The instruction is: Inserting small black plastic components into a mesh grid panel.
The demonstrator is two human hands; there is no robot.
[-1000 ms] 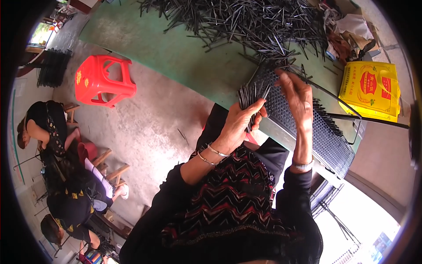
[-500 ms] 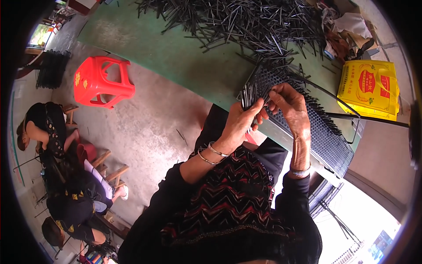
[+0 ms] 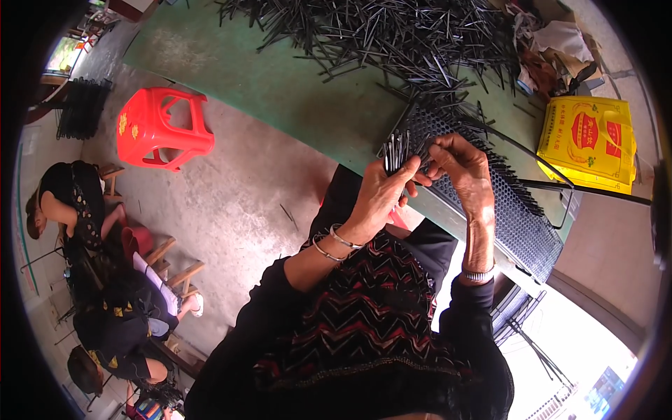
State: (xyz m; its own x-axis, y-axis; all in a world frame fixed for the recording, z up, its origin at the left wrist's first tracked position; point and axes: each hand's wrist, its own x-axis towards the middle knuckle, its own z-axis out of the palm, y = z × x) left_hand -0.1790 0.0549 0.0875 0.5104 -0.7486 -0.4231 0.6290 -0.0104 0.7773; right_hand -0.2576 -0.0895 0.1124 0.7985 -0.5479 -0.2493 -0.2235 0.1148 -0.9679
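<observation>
The left hand point(image 3: 380, 192) clasps black sticks point(image 3: 397, 152), tips projecting, apparently to keep them bundled. The right hand point(image 3: 464, 171), just beside them, presses thumb and fingertips together; whether on a stick, I cannot tell.

Free tabletop point(image 3: 273, 94) leftward, rod heap point(image 3: 409, 35) ahead

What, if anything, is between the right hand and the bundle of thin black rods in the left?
Nothing visible: the right hand is close beside the upper part of the bundle of thin black rods. Only the left hand holding it covers its lower part. The dark honeycomb panel shows behind the gap.
</observation>
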